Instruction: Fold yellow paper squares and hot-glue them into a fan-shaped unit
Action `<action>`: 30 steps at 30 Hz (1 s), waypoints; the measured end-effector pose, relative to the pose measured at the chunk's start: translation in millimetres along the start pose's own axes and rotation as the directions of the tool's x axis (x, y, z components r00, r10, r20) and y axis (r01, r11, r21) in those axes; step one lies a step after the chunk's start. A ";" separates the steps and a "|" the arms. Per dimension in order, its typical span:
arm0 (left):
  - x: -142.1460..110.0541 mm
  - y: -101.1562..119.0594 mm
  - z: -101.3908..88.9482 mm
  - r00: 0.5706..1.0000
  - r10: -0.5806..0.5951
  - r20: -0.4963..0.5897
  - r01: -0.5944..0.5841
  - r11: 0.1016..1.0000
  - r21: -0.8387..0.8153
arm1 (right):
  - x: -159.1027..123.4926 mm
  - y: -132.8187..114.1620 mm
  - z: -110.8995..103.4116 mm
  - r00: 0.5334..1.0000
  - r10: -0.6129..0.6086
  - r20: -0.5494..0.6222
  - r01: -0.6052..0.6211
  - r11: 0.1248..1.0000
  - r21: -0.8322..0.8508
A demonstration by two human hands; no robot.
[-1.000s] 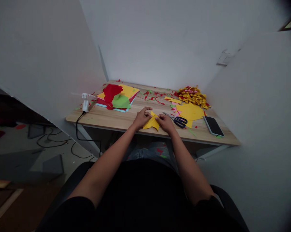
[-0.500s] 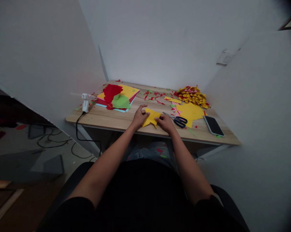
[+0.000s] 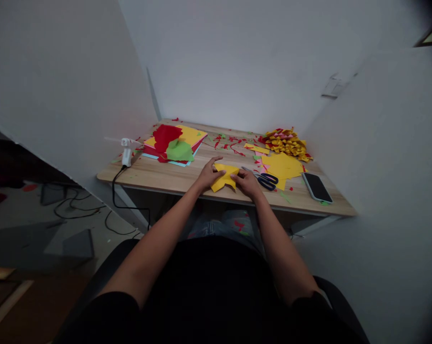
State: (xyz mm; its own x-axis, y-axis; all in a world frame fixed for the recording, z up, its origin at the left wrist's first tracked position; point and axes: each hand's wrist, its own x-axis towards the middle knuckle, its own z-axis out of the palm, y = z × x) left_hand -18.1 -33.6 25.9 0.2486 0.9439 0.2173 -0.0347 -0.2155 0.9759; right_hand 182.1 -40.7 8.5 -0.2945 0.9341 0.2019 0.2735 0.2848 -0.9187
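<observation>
A folded piece of yellow paper with pointed corners is held between my two hands near the front edge of the table. My left hand grips its left side, thumb on top and index finger lifted away. My right hand pinches the right side with the thumb on top. Just right of that hand lie scissors with dark handles. Beyond them rest flat yellow paper sheets. The fingers underneath the paper are hidden.
On the left, a white glue gun stands with its cord hanging down. Behind it are stacked coloured sheets with red and green pieces on top. Red scraps litter the back. Folded yellow pieces are heaped back right; a phone lies right.
The yellow paper has shifted slightly and its lower edge looks more spread. My left index finger is raised further from it. Both hands keep their hold.
</observation>
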 end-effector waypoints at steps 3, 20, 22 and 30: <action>0.4 -1.4 0.0 1.000 -0.014 0.000 0.014 1.000 0.017 | -0.4 1.0 -0.2 1.000 -0.017 0.015 0.017 0.999 0.040; -2.3 0.4 -2.0 0.999 0.006 0.036 -0.002 0.995 -0.099 | -0.4 0.4 0.2 1.000 -0.004 -0.031 0.007 0.994 0.109; -2.9 0.7 -2.3 0.998 -0.001 0.057 0.007 0.994 -0.106 | -1.3 -1.0 0.0 1.000 0.014 -0.025 -0.011 0.994 0.111; -2.6 -0.9 -1.9 0.997 -0.001 0.080 0.010 0.994 -0.107 | -5.4 -12.2 1.8 0.998 0.062 0.002 -0.062 0.985 0.158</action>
State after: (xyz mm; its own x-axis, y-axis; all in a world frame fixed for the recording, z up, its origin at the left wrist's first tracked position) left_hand -20.5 -35.3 24.5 0.3251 0.9212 0.2139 -0.1362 -0.1782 0.9745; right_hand 178.7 -49.7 18.0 -0.2785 0.9496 0.1437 0.1427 0.1889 -0.9716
